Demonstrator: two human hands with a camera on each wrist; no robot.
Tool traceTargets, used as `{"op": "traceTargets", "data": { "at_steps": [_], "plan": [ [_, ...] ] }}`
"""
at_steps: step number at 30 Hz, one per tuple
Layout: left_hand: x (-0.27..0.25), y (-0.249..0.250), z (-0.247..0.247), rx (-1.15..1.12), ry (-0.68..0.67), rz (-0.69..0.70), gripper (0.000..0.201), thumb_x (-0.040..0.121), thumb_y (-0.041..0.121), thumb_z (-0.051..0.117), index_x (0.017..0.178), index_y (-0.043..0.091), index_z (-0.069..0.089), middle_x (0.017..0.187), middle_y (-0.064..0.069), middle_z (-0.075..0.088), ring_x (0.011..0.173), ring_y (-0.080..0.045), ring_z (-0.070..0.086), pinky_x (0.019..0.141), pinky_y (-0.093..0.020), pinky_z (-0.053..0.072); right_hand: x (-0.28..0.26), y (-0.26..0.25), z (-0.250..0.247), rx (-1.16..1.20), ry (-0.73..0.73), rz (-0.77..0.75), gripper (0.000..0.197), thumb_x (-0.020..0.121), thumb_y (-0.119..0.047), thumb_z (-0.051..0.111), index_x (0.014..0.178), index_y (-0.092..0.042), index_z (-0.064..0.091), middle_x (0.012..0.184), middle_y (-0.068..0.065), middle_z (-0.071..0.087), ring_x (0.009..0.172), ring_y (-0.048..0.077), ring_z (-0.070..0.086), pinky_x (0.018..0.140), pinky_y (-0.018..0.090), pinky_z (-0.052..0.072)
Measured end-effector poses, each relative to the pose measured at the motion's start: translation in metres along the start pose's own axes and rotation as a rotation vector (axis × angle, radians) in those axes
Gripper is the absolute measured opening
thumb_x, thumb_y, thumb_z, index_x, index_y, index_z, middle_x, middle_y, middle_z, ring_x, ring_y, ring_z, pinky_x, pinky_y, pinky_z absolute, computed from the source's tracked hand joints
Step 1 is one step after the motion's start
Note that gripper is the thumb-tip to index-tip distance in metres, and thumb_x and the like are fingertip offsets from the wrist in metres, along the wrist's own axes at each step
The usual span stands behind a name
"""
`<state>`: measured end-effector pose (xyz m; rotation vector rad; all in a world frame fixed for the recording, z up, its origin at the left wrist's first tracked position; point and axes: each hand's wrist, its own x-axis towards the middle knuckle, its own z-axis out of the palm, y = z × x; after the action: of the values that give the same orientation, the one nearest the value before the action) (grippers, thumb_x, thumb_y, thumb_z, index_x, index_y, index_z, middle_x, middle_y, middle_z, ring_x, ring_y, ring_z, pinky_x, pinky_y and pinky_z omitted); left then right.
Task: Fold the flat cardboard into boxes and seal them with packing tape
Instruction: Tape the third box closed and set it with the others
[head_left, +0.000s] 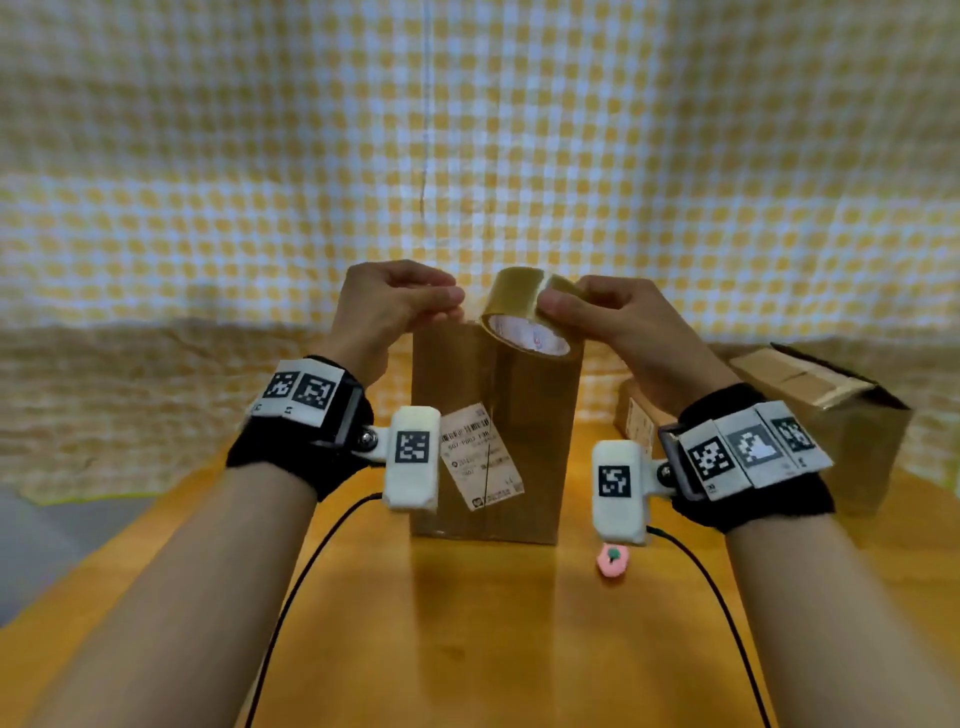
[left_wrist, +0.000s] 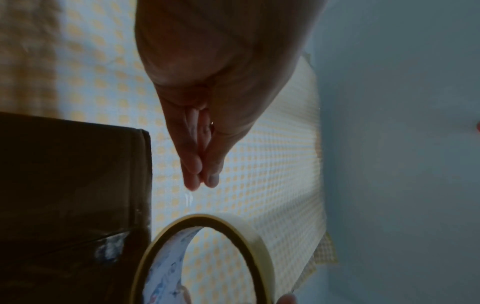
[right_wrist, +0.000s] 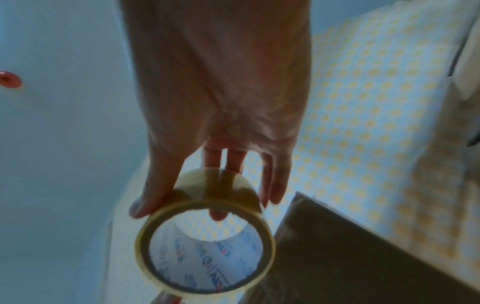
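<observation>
A tall brown cardboard box (head_left: 519, 431) with a white shipping label (head_left: 480, 457) stands upright on the wooden table (head_left: 467, 634). Just above its top edge, my right hand (head_left: 550, 312) grips a roll of brownish clear packing tape (head_left: 522, 312), thumb on one side and fingers on the other. The right wrist view shows the roll (right_wrist: 205, 242) from below with my right hand (right_wrist: 179, 205) round its rim. My left hand (head_left: 454, 306) is close to the roll's left, thumb and forefinger pinched (left_wrist: 202, 181) on what looks like the tape's thin free end (left_wrist: 189, 198).
A second cardboard box (head_left: 831, 415) lies on its side at the right, with a flat piece of cardboard (head_left: 636, 415) in front of it. A small pink object (head_left: 613, 560) lies near the box's right foot. Yellow-checked cloth (head_left: 467, 156) hangs behind.
</observation>
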<state>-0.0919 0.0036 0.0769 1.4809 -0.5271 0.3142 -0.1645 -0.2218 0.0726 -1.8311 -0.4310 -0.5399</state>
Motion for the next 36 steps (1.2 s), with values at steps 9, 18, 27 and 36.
{"op": "traceTargets", "data": {
  "at_steps": [9,18,27,36],
  "plan": [
    [0.02,-0.007,-0.018,-0.072,0.107,-0.064,0.015,0.077,-0.007,0.076,0.091,-0.003,0.071,0.088,-0.017,0.074,0.074,-0.025,0.075,0.067,-0.021,0.058,0.02,-0.007,0.01,-0.203,0.085,-0.049,0.057,0.074,-0.049,0.083,0.079,0.002,0.058,0.073,0.012,0.054,0.068,0.018,0.051,0.065,0.032,0.038],
    [0.015,-0.011,-0.106,-0.097,0.279,-0.032,0.015,0.081,0.0,0.075,0.096,0.002,0.069,0.1,-0.017,0.07,0.091,-0.028,0.072,0.073,-0.02,0.059,0.005,-0.005,-0.052,-0.291,0.491,-0.115,0.053,0.069,-0.056,0.084,0.065,-0.014,0.052,0.071,0.015,0.053,0.073,0.033,0.061,0.072,0.047,0.057],
    [0.019,0.0,-0.024,0.14,-0.019,0.138,0.03,0.071,0.017,0.087,0.093,0.015,0.067,0.09,0.002,0.071,0.084,-0.014,0.069,0.073,-0.03,0.055,0.018,-0.009,-0.008,-0.339,0.38,-0.153,0.037,0.081,-0.032,0.082,0.078,-0.003,0.059,0.078,0.007,0.06,0.068,0.009,0.058,0.056,0.023,0.047],
    [0.015,0.016,-0.009,0.184,-0.109,0.198,0.036,0.07,0.023,0.086,0.098,0.013,0.066,0.092,0.003,0.071,0.074,-0.008,0.063,0.066,-0.024,0.046,0.018,-0.012,-0.006,-0.465,0.161,-0.001,0.024,0.092,-0.023,0.059,0.089,-0.038,0.077,0.087,0.004,0.075,0.078,0.019,0.067,0.069,0.028,0.048]
  ]
}}
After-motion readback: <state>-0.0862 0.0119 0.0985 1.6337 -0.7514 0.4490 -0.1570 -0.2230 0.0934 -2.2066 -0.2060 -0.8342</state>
